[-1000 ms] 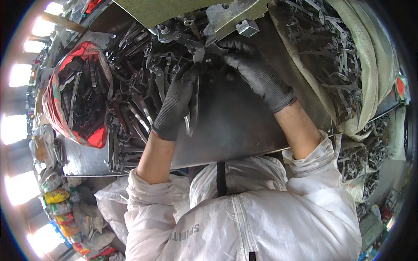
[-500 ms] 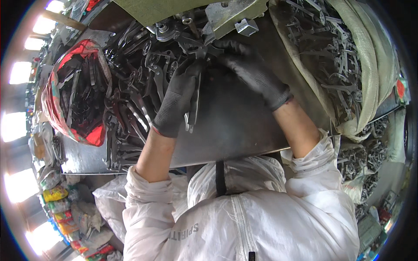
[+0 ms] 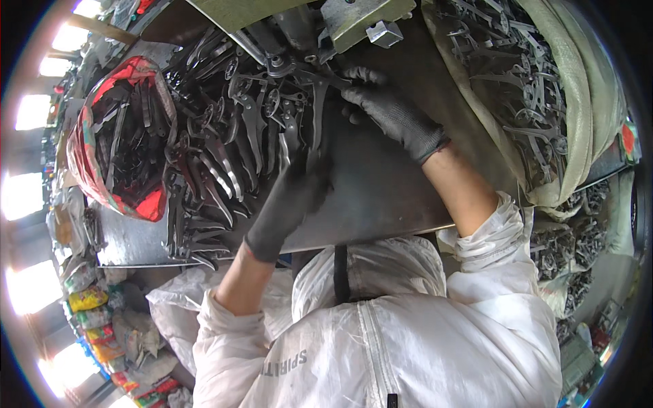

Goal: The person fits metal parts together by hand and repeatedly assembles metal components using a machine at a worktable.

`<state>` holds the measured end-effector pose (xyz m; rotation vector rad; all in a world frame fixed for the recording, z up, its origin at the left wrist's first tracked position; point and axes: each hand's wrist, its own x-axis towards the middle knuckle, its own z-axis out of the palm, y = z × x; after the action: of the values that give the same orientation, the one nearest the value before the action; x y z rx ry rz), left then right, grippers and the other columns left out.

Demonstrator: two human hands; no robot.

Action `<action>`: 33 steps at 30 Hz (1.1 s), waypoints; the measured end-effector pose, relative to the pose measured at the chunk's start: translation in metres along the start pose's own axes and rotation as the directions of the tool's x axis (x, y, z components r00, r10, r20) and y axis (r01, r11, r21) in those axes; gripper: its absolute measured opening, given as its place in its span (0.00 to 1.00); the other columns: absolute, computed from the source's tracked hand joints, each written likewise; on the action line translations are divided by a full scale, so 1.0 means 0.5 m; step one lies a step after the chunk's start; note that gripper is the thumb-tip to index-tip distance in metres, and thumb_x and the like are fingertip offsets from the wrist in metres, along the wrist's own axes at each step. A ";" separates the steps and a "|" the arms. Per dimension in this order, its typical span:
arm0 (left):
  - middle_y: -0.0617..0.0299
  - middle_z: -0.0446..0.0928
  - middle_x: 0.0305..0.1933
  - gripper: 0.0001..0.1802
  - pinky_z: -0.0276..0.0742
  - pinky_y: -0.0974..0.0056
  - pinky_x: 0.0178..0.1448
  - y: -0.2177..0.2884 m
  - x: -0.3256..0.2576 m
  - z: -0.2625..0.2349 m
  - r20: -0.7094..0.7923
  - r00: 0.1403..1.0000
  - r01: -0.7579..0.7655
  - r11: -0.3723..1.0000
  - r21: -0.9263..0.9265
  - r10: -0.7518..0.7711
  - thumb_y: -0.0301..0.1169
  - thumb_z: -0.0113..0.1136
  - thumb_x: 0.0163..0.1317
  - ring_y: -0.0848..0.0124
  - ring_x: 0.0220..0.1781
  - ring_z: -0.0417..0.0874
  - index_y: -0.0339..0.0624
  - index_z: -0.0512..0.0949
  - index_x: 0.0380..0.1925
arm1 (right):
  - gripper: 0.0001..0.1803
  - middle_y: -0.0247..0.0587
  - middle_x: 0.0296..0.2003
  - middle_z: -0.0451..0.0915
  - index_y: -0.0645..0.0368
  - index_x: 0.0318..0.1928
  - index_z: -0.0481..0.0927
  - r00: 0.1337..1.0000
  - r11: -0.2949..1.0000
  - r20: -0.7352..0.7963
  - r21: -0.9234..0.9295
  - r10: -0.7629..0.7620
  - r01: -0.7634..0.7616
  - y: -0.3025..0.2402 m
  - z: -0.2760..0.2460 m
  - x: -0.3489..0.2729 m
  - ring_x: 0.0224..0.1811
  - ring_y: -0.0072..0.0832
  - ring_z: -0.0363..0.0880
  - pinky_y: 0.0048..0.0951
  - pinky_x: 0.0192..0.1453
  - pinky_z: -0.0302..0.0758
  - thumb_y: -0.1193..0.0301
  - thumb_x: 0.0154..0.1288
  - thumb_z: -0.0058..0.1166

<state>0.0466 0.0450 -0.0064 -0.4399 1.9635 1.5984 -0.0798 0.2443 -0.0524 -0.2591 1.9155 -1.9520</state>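
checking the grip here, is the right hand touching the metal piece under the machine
Touching. The head view shows the right hand with its gloved fingertips laid on the dark metal piece, no gap between them.

Crumpled yellow, green and red packets (image 3: 92, 309) at lower left, beside pale sacks (image 3: 170, 309).

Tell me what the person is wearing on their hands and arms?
Both hands wear dark grey knitted work gloves with snug cuffs at the wrists: the left hand and the right hand. The forearms are bare. Higher up, the sleeves of a thin, crinkly white jacket are pushed up and bunched near the elbows.
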 end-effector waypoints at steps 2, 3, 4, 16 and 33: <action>0.62 0.78 0.30 0.19 0.66 0.71 0.27 -0.021 -0.044 -0.005 0.007 1.000 -0.006 0.999 0.038 0.005 0.46 0.55 0.71 0.77 0.19 0.71 0.38 0.77 0.40 | 0.20 0.34 0.44 0.81 0.62 0.62 0.74 0.996 0.985 -0.008 0.146 0.090 -0.088 -0.009 0.006 -0.005 0.37 0.19 0.81 0.23 0.39 0.80 0.70 0.73 0.56; 0.61 0.78 0.29 0.18 0.67 0.70 0.27 -0.027 -0.056 -0.008 0.019 1.000 -0.011 0.997 0.079 0.010 0.44 0.57 0.71 0.77 0.18 0.71 0.37 0.77 0.37 | 0.22 0.36 0.44 0.81 0.63 0.63 0.73 0.997 0.983 0.004 0.165 0.080 -0.080 0.002 -0.001 0.000 0.36 0.21 0.82 0.24 0.38 0.80 0.71 0.73 0.56; 0.61 0.78 0.29 0.18 0.67 0.70 0.27 -0.030 -0.061 -0.016 0.024 1.000 -0.015 0.997 0.075 0.014 0.44 0.57 0.71 0.77 0.18 0.71 0.37 0.77 0.37 | 0.23 0.38 0.44 0.81 0.64 0.65 0.71 0.997 0.981 0.015 0.182 0.071 -0.072 0.010 -0.007 0.001 0.36 0.22 0.82 0.24 0.37 0.80 0.71 0.73 0.56; 0.58 0.80 0.33 0.24 0.67 0.70 0.26 -0.040 -0.072 -0.087 -0.083 0.995 -0.065 0.997 -0.034 0.062 0.49 0.47 0.77 0.76 0.20 0.73 0.38 0.78 0.47 | 0.23 0.34 0.43 0.81 0.63 0.67 0.71 0.993 0.984 -0.046 0.152 0.105 -0.097 -0.073 0.014 -0.038 0.31 0.18 0.80 0.19 0.32 0.79 0.73 0.74 0.53; 0.54 0.78 0.56 0.26 0.75 0.57 0.65 0.007 0.053 -0.058 -0.249 0.942 -0.315 0.852 -0.418 0.225 0.43 0.52 0.77 0.65 0.59 0.81 0.30 0.70 0.62 | 0.16 0.36 0.43 0.84 0.63 0.57 0.79 0.998 0.997 0.036 0.061 0.054 -0.056 -0.003 -0.007 -0.028 0.40 0.19 0.82 0.25 0.43 0.80 0.70 0.73 0.54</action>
<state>0.0173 0.0202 -0.0162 -0.5291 1.8374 2.2940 -0.0685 0.2529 -0.0489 -0.2187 1.8181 -1.9550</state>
